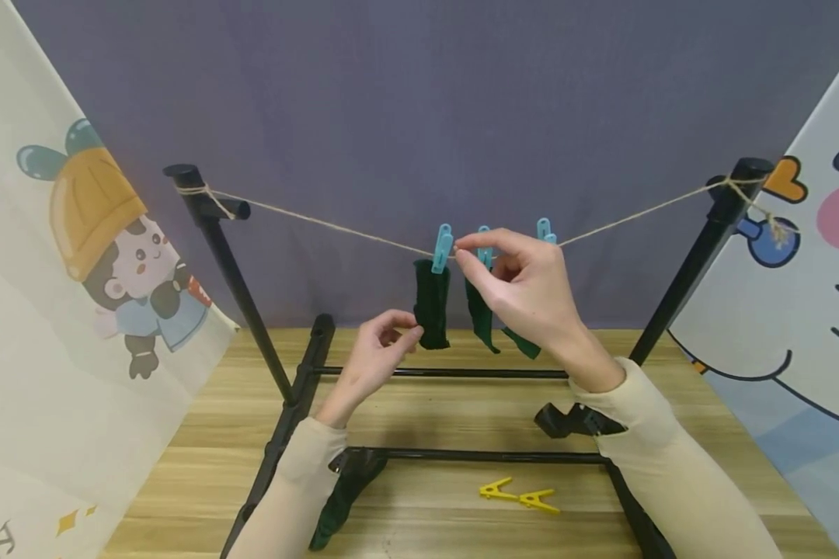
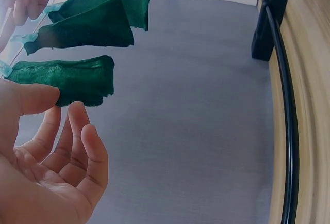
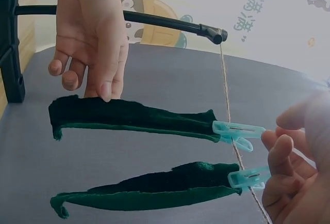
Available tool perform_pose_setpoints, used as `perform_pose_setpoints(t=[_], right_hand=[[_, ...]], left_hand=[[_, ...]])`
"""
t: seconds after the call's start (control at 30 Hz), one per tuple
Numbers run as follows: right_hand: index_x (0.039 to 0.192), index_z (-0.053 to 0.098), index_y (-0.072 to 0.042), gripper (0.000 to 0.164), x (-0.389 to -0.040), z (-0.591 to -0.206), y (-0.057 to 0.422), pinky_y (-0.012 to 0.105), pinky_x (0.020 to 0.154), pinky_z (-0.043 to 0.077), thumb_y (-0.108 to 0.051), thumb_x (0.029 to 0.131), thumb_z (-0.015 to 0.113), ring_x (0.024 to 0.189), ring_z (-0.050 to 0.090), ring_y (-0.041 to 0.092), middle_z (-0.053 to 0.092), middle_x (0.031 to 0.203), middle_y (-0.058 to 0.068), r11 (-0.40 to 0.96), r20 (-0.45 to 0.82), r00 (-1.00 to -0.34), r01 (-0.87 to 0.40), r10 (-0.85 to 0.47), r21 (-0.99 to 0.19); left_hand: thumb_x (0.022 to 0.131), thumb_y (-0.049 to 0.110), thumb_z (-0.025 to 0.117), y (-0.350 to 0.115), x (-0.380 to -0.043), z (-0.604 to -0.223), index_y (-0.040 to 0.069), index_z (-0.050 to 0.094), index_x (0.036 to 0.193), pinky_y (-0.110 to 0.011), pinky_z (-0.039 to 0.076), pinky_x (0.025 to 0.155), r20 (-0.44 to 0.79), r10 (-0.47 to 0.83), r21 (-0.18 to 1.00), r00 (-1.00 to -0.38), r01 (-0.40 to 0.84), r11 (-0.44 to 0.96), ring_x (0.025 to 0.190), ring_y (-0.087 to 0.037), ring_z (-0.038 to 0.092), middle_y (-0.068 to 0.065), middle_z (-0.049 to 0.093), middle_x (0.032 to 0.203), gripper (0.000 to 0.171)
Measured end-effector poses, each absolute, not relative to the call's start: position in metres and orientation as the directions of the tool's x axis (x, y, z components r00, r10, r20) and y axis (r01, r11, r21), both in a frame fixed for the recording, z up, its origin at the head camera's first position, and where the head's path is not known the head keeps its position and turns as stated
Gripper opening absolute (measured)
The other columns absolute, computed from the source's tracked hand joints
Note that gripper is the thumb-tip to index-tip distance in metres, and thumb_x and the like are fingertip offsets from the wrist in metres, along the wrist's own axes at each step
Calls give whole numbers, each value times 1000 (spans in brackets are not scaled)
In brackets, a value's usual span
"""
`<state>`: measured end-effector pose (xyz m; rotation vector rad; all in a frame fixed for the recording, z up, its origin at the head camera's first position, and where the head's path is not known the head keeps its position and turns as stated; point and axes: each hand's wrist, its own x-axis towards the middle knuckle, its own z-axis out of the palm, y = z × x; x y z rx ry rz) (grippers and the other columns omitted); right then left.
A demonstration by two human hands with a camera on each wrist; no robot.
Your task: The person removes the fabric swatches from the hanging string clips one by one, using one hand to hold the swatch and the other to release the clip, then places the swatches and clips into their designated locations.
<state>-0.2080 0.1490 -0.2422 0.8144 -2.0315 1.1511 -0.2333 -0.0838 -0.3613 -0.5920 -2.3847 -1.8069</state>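
Observation:
A dark green cloth hangs from the string line under a light blue clothespin. My left hand pinches the cloth's left edge low down between thumb and fingers; in the left wrist view the thumb overlaps the cloth's edge. Close beside that clothespin is my right hand, thumb and index tips bent toward each other. In the right wrist view its fingers appear just off the pin's handles. Two more green cloths hang further right, partly behind the right hand, by blue clothespins.
Black posts hold the line at both ends, joined by low black bars. On the wooden table lie two yellow clothespins. Another dark green cloth lies by the left sleeve. Printed sheets surround the table.

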Motion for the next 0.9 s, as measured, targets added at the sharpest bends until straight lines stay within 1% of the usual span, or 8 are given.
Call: perform_pose_setpoints(t=[0.1, 0.17, 0.3, 0.4, 0.53, 0.7, 0.8, 0.9], right_hand=[[113, 82, -11, 15, -210, -241, 148, 26, 41, 24, -10, 99, 76, 39, 33, 9, 44, 50, -6, 418, 797, -572, -784, -196, -459], [113, 82, -11, 16, -212, -239, 146, 26, 41, 25, -10, 99, 76, 39, 32, 9, 45, 51, -6, 415, 803, -561, -791, -200, -450], [114, 81, -10, 16, -214, -236, 145, 26, 40, 24, -9, 98, 76, 37, 33, 9, 47, 52, -5, 411, 811, -550, -799, -202, -439], [114, 81, -10, 17, -216, -236, 144, 26, 40, 25, -9, 98, 76, 37, 33, 9, 48, 52, -5, 418, 812, -550, -796, -196, -438], [115, 81, -9, 17, -216, -233, 144, 25, 40, 25, -10, 99, 75, 37, 33, 9, 46, 50, -5, 440, 808, -556, -786, -194, -435], [120, 79, -12, 20, -214, -228, 144, 27, 39, 26, -16, 101, 73, 36, 34, 11, 44, 47, -3, 482, 767, -605, -749, -213, -456], [125, 78, -15, 23, -213, -224, 143, 28, 38, 26, -22, 104, 70, 36, 33, 14, 43, 46, -2, 523, 717, -658, -705, -232, -478], [128, 76, -18, 26, -213, -221, 142, 29, 38, 27, -27, 106, 67, 36, 33, 16, 43, 46, -1, 566, 668, -703, -663, -244, -490]], left_hand=[[104, 20, 69, -85, -232, -360, 6, 72, 117, -29, 55, 71, 310, 234, 909, -921, 359, 211, 88, -32, 70, -15, 72, 109, 19], [104, 19, 69, -85, -232, -359, 6, 72, 116, -28, 54, 71, 317, 227, 908, -921, 363, 208, 87, -32, 70, -15, 71, 109, 18], [103, 19, 70, -87, -232, -359, 7, 72, 117, -29, 54, 71, 326, 231, 903, -917, 374, 211, 85, -23, 69, -15, 71, 112, 19], [104, 20, 70, -87, -232, -359, 8, 72, 121, -30, 54, 73, 330, 254, 897, -909, 386, 217, 86, -18, 67, -14, 72, 115, 22], [105, 22, 68, -84, -232, -358, 9, 71, 128, -30, 54, 74, 322, 277, 896, -905, 386, 221, 88, -22, 68, -14, 73, 116, 27], [106, 23, 67, -82, -232, -353, 9, 66, 138, -34, 56, 79, 313, 269, 905, -911, 372, 207, 97, -34, 70, -15, 72, 119, 35], [107, 25, 66, -81, -232, -349, 9, 65, 141, -35, 56, 80, 323, 270, 901, -907, 382, 208, 98, -34, 70, -15, 71, 119, 38], [107, 26, 65, -79, -233, -345, 9, 67, 138, -36, 57, 81, 347, 282, 891, -895, 408, 199, 95, -29, 70, -14, 71, 117, 36]])
